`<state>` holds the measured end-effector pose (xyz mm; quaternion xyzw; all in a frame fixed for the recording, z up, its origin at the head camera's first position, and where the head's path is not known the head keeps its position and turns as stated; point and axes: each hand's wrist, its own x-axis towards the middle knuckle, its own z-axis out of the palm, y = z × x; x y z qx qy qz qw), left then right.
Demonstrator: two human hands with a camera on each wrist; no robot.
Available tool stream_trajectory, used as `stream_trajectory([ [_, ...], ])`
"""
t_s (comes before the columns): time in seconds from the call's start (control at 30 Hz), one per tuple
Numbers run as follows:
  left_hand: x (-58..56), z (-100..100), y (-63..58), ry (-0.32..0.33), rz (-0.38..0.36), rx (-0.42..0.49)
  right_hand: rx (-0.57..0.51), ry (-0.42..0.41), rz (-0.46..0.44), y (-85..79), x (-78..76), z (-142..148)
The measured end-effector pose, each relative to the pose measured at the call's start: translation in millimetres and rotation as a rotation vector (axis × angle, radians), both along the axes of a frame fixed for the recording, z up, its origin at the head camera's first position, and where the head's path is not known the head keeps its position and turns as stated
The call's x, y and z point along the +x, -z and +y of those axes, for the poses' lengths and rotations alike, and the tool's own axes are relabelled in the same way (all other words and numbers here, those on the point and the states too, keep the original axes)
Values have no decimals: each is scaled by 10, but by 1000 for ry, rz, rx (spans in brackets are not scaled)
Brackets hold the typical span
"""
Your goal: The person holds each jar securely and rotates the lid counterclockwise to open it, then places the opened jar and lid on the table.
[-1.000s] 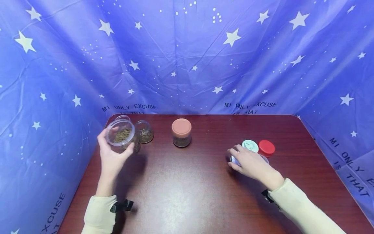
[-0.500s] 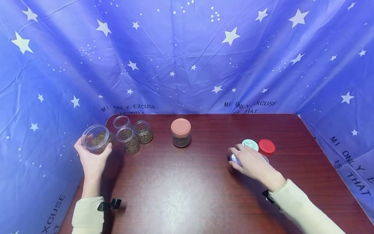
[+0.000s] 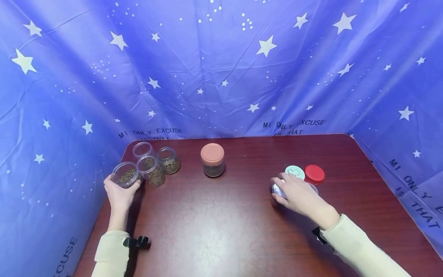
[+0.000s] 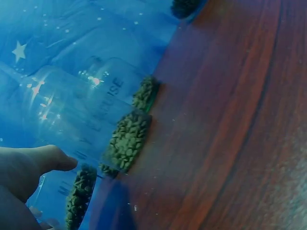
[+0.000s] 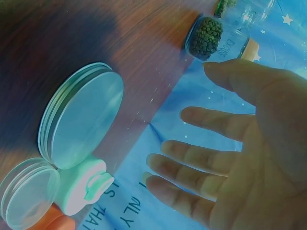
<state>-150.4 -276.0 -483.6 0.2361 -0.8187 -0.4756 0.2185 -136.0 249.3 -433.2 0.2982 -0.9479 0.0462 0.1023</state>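
Note:
At the left of the table my left hand [image 3: 119,195] grips a clear jar [image 3: 127,175] partly filled with brown pellets, thumb on one side and fingers on the other. Just beyond it stand another open pellet jar [image 3: 154,175], a smaller glass jar [image 3: 169,163] and a clear jar [image 3: 142,150] at the back. In the left wrist view, the thumb [image 4: 55,159] lies beside the held jar's pellets. My right hand [image 5: 240,153] hovers palm down over the lids, fingers straight and spread, holding nothing. Below it lie a silver-topped lid [image 5: 88,120] and a clear lid [image 5: 31,196].
A jar with a pink lid [image 3: 212,154] stands at the back middle. Beyond the right hand lie a mint-green lid [image 3: 295,172] and a red lid [image 3: 314,174]. Starry blue cloth [image 3: 221,69] hangs behind and beside the brown table [image 3: 221,231].
My left hand carried its jar left from in front of the other jars, then lowered it beside them at the table's left side. The right hand has stayed over the lids.

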Motion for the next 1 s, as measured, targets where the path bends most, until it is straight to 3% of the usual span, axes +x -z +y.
stream_trajectory([
  [0.37,-39,-49,144,53,-147,-43,31,4,-1,5,19,12],
  [0.63,-39,-50,143,55,-199,-106,32,2,12,-20,36,-17],
  [0.8,-32,-70,120,109,-182,-84,23,-19,11,-1,35,-29],
  [1.0,-13,-107,158,199,-78,-65,16,-43,20,21,47,-47],
])
